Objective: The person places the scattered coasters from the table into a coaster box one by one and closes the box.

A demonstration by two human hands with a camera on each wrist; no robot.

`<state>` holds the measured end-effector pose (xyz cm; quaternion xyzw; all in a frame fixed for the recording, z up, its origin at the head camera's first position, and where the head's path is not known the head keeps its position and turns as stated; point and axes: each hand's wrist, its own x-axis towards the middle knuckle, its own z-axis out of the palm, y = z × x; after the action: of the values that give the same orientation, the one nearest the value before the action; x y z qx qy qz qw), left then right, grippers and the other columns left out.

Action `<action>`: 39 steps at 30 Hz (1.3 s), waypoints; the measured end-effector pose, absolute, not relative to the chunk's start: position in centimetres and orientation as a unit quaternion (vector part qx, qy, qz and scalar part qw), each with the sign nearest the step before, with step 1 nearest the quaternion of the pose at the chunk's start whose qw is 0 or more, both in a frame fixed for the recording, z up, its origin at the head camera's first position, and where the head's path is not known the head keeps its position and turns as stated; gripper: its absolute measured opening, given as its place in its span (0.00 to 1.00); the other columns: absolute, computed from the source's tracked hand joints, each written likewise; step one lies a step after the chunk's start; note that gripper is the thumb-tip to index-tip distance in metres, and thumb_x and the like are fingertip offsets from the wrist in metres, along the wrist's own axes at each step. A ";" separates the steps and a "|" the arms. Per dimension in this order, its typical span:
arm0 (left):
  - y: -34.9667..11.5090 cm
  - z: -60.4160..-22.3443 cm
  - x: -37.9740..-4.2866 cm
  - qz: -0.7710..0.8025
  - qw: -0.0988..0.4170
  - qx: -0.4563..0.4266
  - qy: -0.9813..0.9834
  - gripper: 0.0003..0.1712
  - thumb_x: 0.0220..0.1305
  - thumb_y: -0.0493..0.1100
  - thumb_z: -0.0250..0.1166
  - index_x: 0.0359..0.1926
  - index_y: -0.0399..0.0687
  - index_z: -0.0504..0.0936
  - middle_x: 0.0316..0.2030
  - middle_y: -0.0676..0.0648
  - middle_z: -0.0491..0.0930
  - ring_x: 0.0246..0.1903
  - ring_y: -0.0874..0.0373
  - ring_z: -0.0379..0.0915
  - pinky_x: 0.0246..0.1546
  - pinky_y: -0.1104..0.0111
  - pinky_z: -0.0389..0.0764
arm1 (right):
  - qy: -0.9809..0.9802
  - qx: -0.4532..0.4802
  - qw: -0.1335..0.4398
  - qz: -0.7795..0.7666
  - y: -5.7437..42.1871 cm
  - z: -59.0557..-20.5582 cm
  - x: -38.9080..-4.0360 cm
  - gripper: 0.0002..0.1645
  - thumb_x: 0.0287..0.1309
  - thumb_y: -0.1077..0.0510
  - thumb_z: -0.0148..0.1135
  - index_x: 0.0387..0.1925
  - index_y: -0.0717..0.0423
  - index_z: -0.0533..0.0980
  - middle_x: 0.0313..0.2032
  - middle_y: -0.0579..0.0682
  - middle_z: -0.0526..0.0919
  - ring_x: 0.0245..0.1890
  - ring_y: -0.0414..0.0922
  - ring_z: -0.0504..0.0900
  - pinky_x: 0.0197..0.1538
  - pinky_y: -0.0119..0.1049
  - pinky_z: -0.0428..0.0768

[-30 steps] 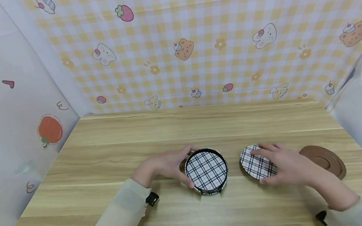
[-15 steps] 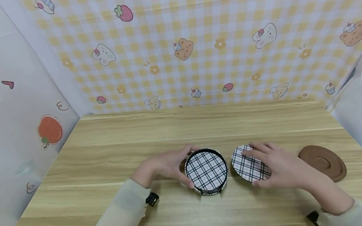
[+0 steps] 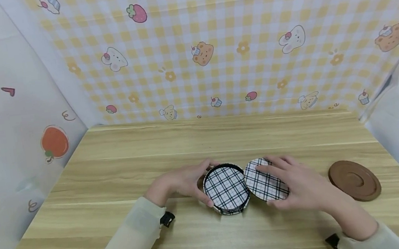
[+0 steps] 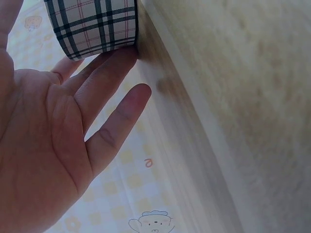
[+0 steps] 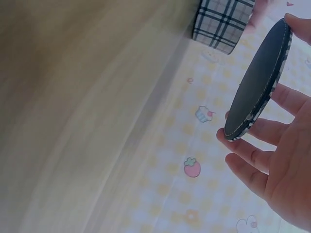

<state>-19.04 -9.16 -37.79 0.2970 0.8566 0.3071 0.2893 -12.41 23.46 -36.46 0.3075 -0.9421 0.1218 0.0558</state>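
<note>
A round plaid coaster holder (image 3: 232, 211) with a black inner rim stands on the table, a plaid coaster face visible inside it. My left hand (image 3: 185, 181) grips its left side, thumb at the front and fingers at the back. The holder's plaid wall (image 4: 97, 26) meets the fingertips in the left wrist view. Between thumb and fingers, my right hand (image 3: 304, 182) pinches a round plaid coaster (image 3: 263, 181) by its edge. This coaster is raised and tilted, its left edge at the holder's right rim. Its dark underside (image 5: 257, 80) shows in the right wrist view.
A brown round disc (image 3: 355, 180) with a recessed centre lies on the wooden table (image 3: 132, 148) at the right, behind my right forearm. A yellow checked cloth (image 3: 179, 77) covers the back wall, and pale sheets line both sides.
My right hand has carried the plaid coaster leftward, from beside the brown disc to the holder's right rim. The left hand and the holder have stayed practically in place.
</note>
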 end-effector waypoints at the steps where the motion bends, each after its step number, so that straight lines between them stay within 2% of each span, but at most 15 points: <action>1: -9.2 -37.8 -19.0 0.306 0.289 0.295 0.858 0.61 0.43 0.55 0.82 0.73 0.65 0.54 0.68 0.50 0.70 0.66 0.51 0.67 0.69 0.54 0.65 | -0.942 0.308 0.054 0.123 23.2 -36.4 -12.5 0.46 0.43 0.35 0.74 0.66 0.39 0.72 0.67 0.58 0.72 0.58 0.54 0.74 0.48 0.57 0.81; 5: -9.3 -37.8 -19.0 0.305 0.288 0.294 0.859 0.60 0.43 0.55 0.82 0.72 0.65 0.55 0.67 0.50 0.72 0.65 0.52 0.68 0.70 0.54 0.64 | -0.940 0.313 0.045 0.128 22.2 -36.5 -12.7 0.46 0.44 0.34 0.73 0.66 0.40 0.72 0.68 0.59 0.71 0.60 0.56 0.73 0.47 0.55 0.82; 11: -9.4 -38.0 -18.9 0.310 0.287 0.299 0.856 0.58 0.43 0.55 0.82 0.71 0.65 0.56 0.65 0.52 0.73 0.63 0.54 0.70 0.68 0.55 0.66 | -0.932 0.332 0.036 0.143 20.5 -36.7 -12.8 0.47 0.44 0.32 0.72 0.66 0.43 0.73 0.68 0.59 0.71 0.61 0.58 0.73 0.49 0.57 0.82; 17: -9.4 -38.1 -18.9 0.313 0.287 0.306 0.852 0.58 0.44 0.54 0.82 0.71 0.65 0.56 0.65 0.53 0.73 0.63 0.56 0.70 0.68 0.56 0.66 | -0.923 0.347 0.024 0.166 19.0 -36.9 -12.7 0.48 0.44 0.31 0.72 0.66 0.44 0.72 0.69 0.60 0.69 0.63 0.56 0.71 0.52 0.56 0.81; 31: -9.3 -38.0 -19.2 0.304 0.288 0.322 0.849 0.58 0.44 0.56 0.81 0.71 0.66 0.55 0.64 0.56 0.73 0.61 0.59 0.70 0.67 0.60 0.68 | -0.915 0.365 -0.016 0.172 15.9 -37.1 -13.5 0.48 0.46 0.31 0.71 0.67 0.43 0.71 0.70 0.58 0.68 0.62 0.53 0.71 0.52 0.53 0.82; 39: -9.3 -37.8 -19.3 0.292 0.278 0.329 0.854 0.60 0.43 0.56 0.82 0.72 0.67 0.53 0.63 0.55 0.73 0.59 0.58 0.72 0.64 0.60 0.71 | -0.918 0.363 -0.025 0.154 15.2 -37.1 -14.0 0.49 0.46 0.30 0.71 0.68 0.41 0.70 0.70 0.56 0.67 0.64 0.55 0.70 0.50 0.58 0.81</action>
<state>-19.28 -9.27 -37.84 0.3286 0.8538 0.2923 0.2785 -13.98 15.23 -37.11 0.3635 -0.9185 0.1539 -0.0251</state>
